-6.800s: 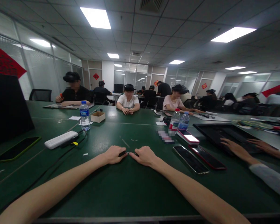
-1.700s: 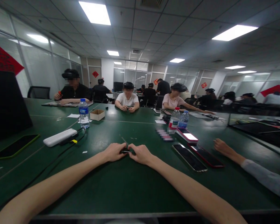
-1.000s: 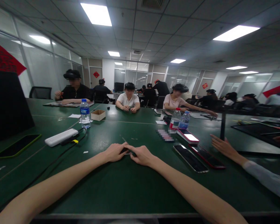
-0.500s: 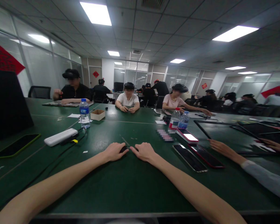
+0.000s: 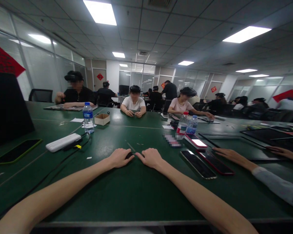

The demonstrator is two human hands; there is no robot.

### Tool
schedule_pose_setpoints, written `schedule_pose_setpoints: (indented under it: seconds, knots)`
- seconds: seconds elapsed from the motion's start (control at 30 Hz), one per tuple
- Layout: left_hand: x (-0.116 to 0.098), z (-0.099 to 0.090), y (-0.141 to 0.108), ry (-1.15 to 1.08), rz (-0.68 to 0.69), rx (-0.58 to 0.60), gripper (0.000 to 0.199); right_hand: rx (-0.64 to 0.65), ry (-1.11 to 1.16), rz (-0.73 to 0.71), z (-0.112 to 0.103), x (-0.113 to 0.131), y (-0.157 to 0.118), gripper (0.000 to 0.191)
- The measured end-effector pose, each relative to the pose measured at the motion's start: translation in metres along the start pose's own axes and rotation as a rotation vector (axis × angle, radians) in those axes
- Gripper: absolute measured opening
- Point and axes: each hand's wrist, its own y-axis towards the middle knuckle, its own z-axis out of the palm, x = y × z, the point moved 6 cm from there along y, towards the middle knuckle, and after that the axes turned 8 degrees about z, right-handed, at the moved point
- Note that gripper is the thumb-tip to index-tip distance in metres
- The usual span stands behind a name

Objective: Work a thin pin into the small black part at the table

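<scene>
My left hand (image 5: 122,158) rests on the green table (image 5: 126,195), its fingers and thumb closed around a small black object (image 5: 129,155). Most of that object is hidden by the hand, so its kind cannot be made out. Close beside it, my right hand (image 5: 151,157) lies on the table with the thumb stretched out toward the left hand. Nothing shows in the right hand, and its other fingers are partly hidden behind its back. The two thumbs are a small gap apart.
Left stand a white power strip-like block (image 5: 63,142), a phone (image 5: 16,151), a water bottle (image 5: 88,118) and a small box (image 5: 102,119). Right lie phones (image 5: 198,164) and two bottles (image 5: 182,123). A co-worker's hands (image 5: 230,156) hold a black frame (image 5: 255,142). Several people sit beyond.
My hands stay almost still. At right, the co-worker's black frame has been lowered toward the table. Across the table, the person in pink has drawn an outstretched arm back.
</scene>
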Motion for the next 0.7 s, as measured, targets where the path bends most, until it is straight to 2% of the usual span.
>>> schedule_pose_setpoints:
  seconds: [0.27, 0.7]
  knots:
    - [0.0017, 0.0015, 0.0004, -0.019, -0.022, 0.029, 0.044, -0.009, -0.013, -0.015, 0.0013, -0.0022, 0.0019, 0.076]
    - [0.0017, 0.0059, 0.0028, 0.016, 0.032, 0.064, 0.041, -0.042, 0.001, -0.045, -0.0034, 0.0052, -0.0035, 0.070]
